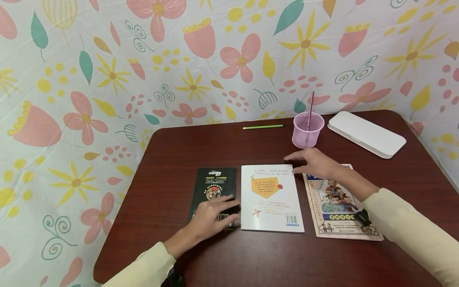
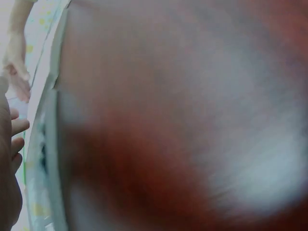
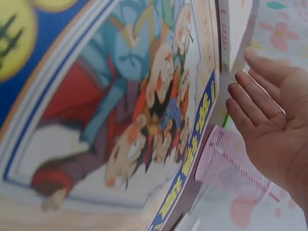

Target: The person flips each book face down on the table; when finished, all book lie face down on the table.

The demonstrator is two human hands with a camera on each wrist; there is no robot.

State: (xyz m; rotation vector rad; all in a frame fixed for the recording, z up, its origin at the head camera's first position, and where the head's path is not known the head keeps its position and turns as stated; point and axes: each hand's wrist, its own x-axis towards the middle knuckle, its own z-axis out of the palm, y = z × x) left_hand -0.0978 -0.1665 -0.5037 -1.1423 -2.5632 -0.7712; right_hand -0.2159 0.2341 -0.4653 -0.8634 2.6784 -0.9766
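My left hand lies over the lower part of a black book, its fingers spread and fingertips reaching the left edge of a white book. That white book, with an orange panel and a barcode, lies flat in the middle. Near its upper right corner is my right hand, fingers extended to the left and nothing in its grasp. Below the right forearm lies a comic book with cartoon figures; its cover fills much of the right wrist view, where the right palm shows with straight fingers.
A pink mesh cup with a pencil in it stands behind the right hand. Farther right lies a white case. A green pencil is near the back edge of the dark red table. A flower-patterned cloth hangs behind.
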